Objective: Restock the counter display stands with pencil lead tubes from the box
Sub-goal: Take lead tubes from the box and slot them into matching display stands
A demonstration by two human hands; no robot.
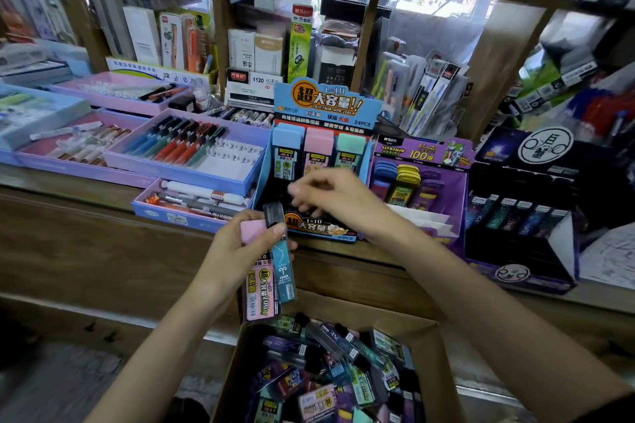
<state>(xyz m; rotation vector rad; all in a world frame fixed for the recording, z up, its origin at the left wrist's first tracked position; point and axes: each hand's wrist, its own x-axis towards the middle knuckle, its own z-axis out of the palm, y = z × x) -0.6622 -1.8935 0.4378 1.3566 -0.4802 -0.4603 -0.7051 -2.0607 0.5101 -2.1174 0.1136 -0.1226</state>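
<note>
My left hand (244,251) grips two lead tubes above the box: a wide pink-capped tube (259,288) and a slim teal tube with a black cap (282,261). My right hand (330,196) reaches into the blue display stand (264,168), fingers curled and blurred over its dark lower tier; whether they hold anything I cannot make out. Three wide tubes with blue, pink and green caps (319,151) stand in the stand's back row. The cardboard box (443,364) sits below the counter, filled with several mixed lead tubes (330,374).
A purple display stand (460,196) with coloured tubes stands right of the blue one, then a black stand (522,227) with slim tubes. Purple and blue pen trays (178,168) lie to the left. The wooden counter edge (103,213) runs across.
</note>
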